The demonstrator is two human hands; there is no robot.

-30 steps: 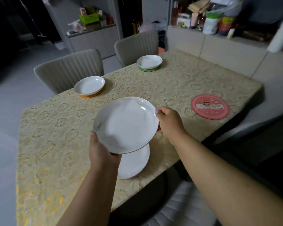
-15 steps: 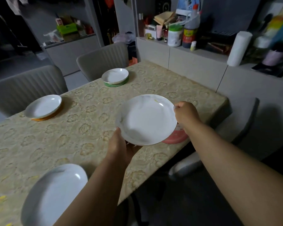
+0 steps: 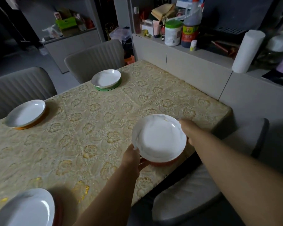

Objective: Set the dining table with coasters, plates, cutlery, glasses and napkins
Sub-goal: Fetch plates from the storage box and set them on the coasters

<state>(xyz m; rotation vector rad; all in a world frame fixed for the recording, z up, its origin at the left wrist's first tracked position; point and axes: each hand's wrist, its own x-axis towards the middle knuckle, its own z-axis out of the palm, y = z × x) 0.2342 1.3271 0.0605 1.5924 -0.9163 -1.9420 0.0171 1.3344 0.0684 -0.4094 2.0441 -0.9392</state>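
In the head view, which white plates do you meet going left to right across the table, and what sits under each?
White plate on an orange coaster → white plate on a green coaster → white plate over a red coaster, held by both hands. The near-left corner plate is cut off, so it is left out.

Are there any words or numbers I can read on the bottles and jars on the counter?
None can be read.
Dark sauce bottle: red and yellow label with characters, too blurred to read.
White tub with green lid: faint print, too small to read.
Pink tube: no readable text.
Plates and coasters on the table: no writing shows.
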